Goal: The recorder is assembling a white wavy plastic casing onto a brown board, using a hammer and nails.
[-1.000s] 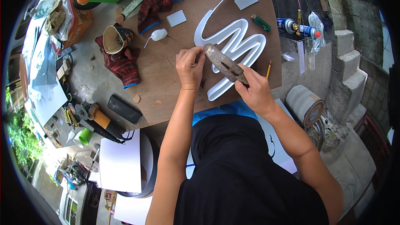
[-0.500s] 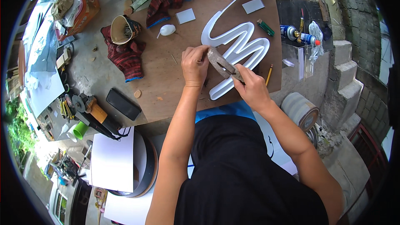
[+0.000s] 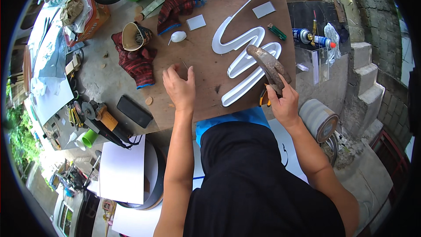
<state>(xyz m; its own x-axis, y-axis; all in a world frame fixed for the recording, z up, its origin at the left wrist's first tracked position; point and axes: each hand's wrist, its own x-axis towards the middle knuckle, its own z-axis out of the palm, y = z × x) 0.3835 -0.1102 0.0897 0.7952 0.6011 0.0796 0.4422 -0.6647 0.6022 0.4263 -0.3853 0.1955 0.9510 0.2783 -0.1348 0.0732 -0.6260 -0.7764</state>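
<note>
My right hand (image 3: 285,105) is closed around a heavy rusty metal tool (image 3: 266,63) with two curved arms, whose exact kind I cannot make out. It hangs over the right part of a white wavy channel-shaped strip (image 3: 243,92), hiding some of its bends. An orange and black piece (image 3: 263,96) shows beside this hand; whether it belongs to the tool is unclear. My left hand (image 3: 180,87) is over the brown board (image 3: 206,87), fingers apart and holding nothing visible. Between its thumb and fingers, a thin nail-like piece (image 3: 185,65) lies on the board.
Left of the board are a paper cup of nails (image 3: 130,37), red-black gloves (image 3: 133,63), a black phone (image 3: 134,111) and an angle grinder (image 3: 105,118). A white plastic bulb (image 3: 178,37), white blocks (image 3: 196,22) and a green lighter (image 3: 276,31) lie farther back. Gas canisters (image 3: 301,35) lie right.
My left hand has left the tool and moved left, its fingers opening. My right hand has carried the tool right and nearer, away from the strip's middle.
</note>
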